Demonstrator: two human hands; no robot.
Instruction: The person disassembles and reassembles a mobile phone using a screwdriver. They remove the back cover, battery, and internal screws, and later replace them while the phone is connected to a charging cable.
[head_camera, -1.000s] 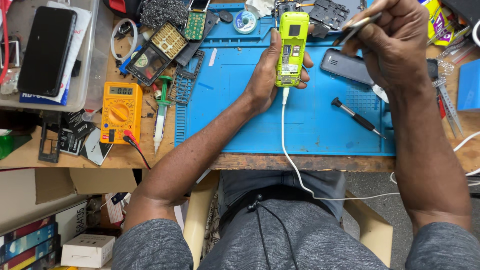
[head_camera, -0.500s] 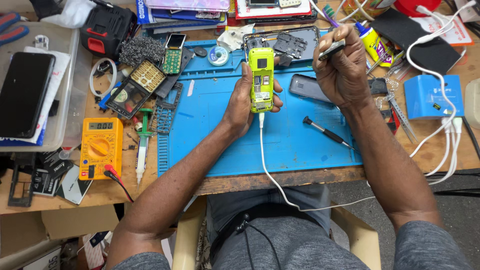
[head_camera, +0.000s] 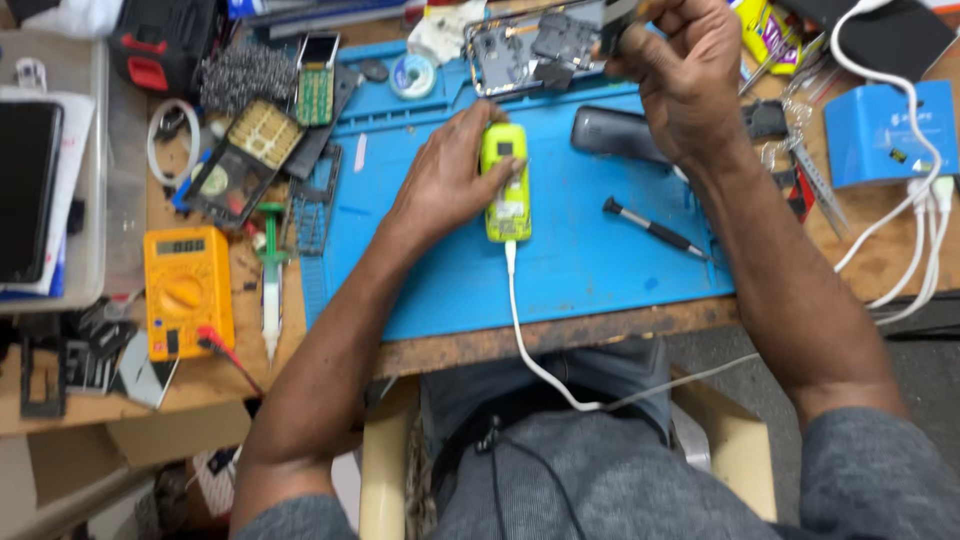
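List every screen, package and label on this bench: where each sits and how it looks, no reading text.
Yellow-green phone: on blue mat, under left hand; small dark screen.
Orange multimeter: left of mat; grey display strip.
Black phone: far left in tray; dark blank screen.
Blue box: right edge; small markings.
Yellow packet: top, beside right hand.

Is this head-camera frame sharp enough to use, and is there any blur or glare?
Head view: mildly motion-smeared overall; the right hand at the top edge is softest; the left hand on the yellow-green phone reads clearly; lighting is even, with no strong glare on the blue mat.
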